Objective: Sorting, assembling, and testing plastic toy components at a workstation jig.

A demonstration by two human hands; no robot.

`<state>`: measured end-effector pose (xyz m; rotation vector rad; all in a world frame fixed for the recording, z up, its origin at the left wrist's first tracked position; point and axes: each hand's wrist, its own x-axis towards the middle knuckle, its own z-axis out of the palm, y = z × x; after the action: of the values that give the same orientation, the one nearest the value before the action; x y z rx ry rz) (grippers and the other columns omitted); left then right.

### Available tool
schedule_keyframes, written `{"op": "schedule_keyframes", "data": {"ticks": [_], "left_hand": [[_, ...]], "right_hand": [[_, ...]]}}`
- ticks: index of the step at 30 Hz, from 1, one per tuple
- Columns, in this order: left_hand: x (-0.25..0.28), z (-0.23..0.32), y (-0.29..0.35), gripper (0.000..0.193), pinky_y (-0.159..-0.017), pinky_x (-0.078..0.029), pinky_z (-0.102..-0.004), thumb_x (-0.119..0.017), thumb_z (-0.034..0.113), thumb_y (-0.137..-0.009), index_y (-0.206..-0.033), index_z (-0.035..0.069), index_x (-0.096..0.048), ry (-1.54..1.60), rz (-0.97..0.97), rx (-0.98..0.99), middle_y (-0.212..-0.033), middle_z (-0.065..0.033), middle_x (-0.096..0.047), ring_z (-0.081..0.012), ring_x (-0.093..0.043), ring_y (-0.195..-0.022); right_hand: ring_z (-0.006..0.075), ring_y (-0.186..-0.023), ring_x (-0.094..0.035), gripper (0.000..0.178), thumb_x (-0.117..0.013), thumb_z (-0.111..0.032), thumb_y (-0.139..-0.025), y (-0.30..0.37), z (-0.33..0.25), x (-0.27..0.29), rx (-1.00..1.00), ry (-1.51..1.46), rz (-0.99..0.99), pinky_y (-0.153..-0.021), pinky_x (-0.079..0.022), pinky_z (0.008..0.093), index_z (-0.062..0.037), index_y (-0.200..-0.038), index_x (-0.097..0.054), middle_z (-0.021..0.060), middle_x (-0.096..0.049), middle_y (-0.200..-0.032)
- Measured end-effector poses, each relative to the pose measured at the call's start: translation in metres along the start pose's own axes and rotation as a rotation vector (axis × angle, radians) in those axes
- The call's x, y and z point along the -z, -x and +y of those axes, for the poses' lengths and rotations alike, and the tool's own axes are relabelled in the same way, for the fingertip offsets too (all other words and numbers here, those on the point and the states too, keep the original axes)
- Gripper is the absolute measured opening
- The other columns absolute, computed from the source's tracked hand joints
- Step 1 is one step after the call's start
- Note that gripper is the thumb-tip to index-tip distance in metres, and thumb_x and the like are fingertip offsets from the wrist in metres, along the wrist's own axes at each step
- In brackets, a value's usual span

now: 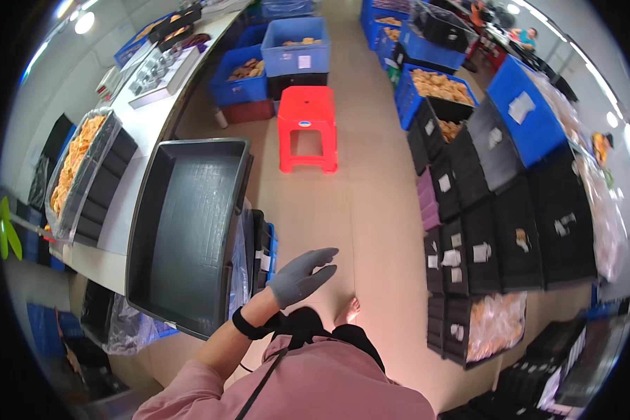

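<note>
My left hand [302,277], in a grey glove with a black band at the wrist, is held out in front of my body above the floor. Its fingers are stretched and the thumb stands apart, with nothing in the grasp. Nearest to it, on the left, is a large black plastic tray [189,217] with its bare inner base showing, partly over the table edge. Below the tray's right side, stacked black crates [260,252] and clear plastic sheeting show. Ahead stands a red plastic stool [306,105]. My right hand is out of view.
On the white table [136,112], a plastic-lined black crate [84,164] holds orange-brown pieces. Blue crates [295,59] with similar pieces stand beyond the stool. Tall stacks of black crates [514,231] and a blue crate [521,105] line the right side. Another person [525,36] is far back right.
</note>
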<state>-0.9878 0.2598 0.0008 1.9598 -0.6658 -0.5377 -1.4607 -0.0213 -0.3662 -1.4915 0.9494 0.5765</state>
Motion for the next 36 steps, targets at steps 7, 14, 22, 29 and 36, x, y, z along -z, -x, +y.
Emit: {"op": "schedule_keyframes", "data": {"ticks": [7,14,22,29,36], "left_hand": [[0.05,-0.014,-0.055,0.047,-0.095,-0.044,-0.035,-0.055,0.029,-0.092,-0.129,0.001,-0.05,0.113,0.358,0.212,-0.118,-0.0201,-0.059,-0.0275,-0.058,-0.11],[0.123,-0.03,-0.148,0.049,-0.099,-0.042,-0.0354,-0.052,0.031,-0.095,-0.134,0.001,-0.045,0.176,0.405,0.328,-0.127,-0.0174,-0.054,-0.0261,-0.054,-0.116],[0.224,-0.031,-0.253,0.048,-0.097,-0.044,-0.0357,-0.052,0.033,-0.095,-0.132,0.002,-0.047,0.175,0.602,0.384,-0.122,-0.0158,-0.058,-0.0261,-0.056,-0.113],[0.251,-0.035,-0.27,0.047,-0.094,-0.046,-0.0352,-0.053,0.03,-0.095,-0.132,0.001,-0.047,0.361,0.952,0.562,-0.12,-0.0194,-0.058,-0.0254,-0.057,-0.111],[0.247,-0.037,-0.249,0.042,-0.093,-0.046,-0.0317,-0.057,0.014,-0.093,-0.131,0.0,-0.048,0.507,1.427,0.684,-0.118,-0.0129,-0.06,-0.0187,-0.058,-0.108]], "right_hand": [[0.0176,-0.072,-0.063,0.009,-0.059,-0.007,-0.081,-0.079,-0.327,0.163,-0.077,-0.045,0.175,-0.059,-0.046,0.0276,-0.0102,-0.088,-0.056,0.0048,-0.064,-0.083],[0.0171,-0.064,-0.061,0.009,-0.052,-0.015,-0.089,-0.179,-0.503,0.166,-0.12,-0.102,-0.078,-0.051,-0.044,0.0265,-0.0116,-0.095,-0.057,0.0068,-0.062,-0.081],[0.0163,-0.069,-0.061,0.024,-0.051,-0.026,-0.095,-0.375,-0.586,0.208,0.197,0.249,-0.494,-0.054,-0.047,0.0271,-0.004,-0.101,-0.06,0.0071,-0.062,-0.083],[0.0114,-0.067,-0.059,0.015,-0.053,-0.017,-0.093,-0.415,-0.908,0.071,0.1,0.832,-0.285,-0.061,-0.047,0.0278,-0.0075,-0.101,-0.061,0.0033,-0.062,-0.082],[0.0126,-0.069,-0.061,0.017,-0.048,-0.014,-0.092,-0.514,-1.13,-0.064,0.314,1.087,-0.339,-0.059,-0.047,0.0255,-0.0069,-0.103,-0.059,0.0035,-0.062,-0.084]]}}
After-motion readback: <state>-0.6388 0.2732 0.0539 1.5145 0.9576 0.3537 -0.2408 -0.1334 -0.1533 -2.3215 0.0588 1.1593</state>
